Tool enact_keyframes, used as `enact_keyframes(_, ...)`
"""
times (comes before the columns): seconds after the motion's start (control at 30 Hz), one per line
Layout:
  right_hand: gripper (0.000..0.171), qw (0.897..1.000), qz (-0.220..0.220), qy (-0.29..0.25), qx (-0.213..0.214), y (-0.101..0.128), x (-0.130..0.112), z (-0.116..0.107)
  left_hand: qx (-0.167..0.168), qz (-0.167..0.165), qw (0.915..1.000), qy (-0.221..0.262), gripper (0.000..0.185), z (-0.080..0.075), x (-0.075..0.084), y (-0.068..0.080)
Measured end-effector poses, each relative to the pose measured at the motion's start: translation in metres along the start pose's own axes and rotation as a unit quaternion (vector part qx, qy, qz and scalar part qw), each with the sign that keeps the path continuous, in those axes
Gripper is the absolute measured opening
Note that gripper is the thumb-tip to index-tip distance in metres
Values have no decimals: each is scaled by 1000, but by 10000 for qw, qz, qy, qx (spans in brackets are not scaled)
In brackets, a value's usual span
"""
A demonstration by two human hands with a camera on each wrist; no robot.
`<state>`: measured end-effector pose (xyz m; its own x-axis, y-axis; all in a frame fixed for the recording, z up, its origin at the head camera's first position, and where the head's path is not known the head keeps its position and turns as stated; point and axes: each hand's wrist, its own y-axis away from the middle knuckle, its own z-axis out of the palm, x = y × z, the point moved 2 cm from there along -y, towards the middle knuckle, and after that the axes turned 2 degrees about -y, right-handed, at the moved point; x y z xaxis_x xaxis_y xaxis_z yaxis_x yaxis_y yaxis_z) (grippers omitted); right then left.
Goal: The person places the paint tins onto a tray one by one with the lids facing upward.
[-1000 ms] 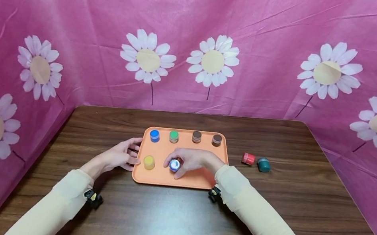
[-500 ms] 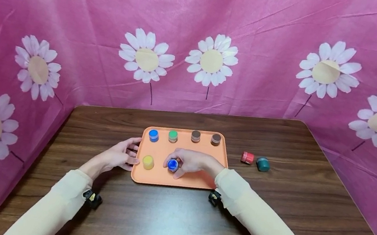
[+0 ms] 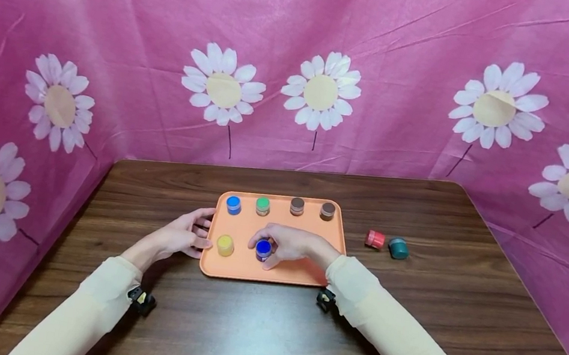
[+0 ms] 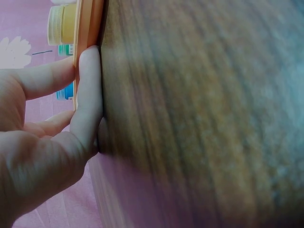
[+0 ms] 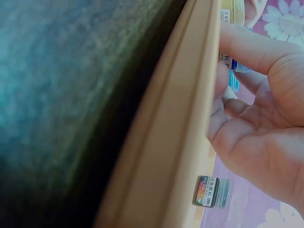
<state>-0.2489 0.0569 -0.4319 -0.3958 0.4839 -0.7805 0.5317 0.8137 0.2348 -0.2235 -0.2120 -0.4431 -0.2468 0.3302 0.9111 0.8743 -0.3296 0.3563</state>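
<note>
Blue jar [image 3: 263,250] stands in the tray's near row, pinched upright by the right hand [image 3: 290,245], whose fingers curl round it. Just left of it sits a yellow jar [image 3: 224,245], with bare tray floor between them and toward the near rim. The left hand [image 3: 179,236] rests on the table [image 3: 263,332], fingers relaxed, touching the tray [image 3: 298,273] at its left edge. Along the far rim stand four jars: blue, green and two brown. Right of the tray, well apart on open table, lie a red jar [image 3: 375,239] and a teal jar [image 3: 398,249].
</note>
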Motion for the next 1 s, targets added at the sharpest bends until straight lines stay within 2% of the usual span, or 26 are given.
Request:
enact_keyframes(0.17,51,9996,26,-211,200,6,1,-2,-6,-11,10000,-16,87,0,2,-1)
enact_keyframes(0.33,65,9959,33,-849,303,19,5,-4,11,-24,10000,-4,87,0,1,6)
enact_keyframes(0.5,71,9920,-33,-1181,435,49,7,-18,-53,27,10000,25,86,1,-1,3)
enact_keyframes(0.67,70,9924,-319,-971,679,80,10,-41,8,10,10000,18,86,1,-2,1)
enact_keyframes(0.77,65,9914,-269,-878,933,100,16,-52,14,5,10000,22,86,1,-3,2)
enact_keyframes(1.0,60,9813,-78,-1106,1575,146,40,-68,-45,42,10000,12,86,1,-2,1)
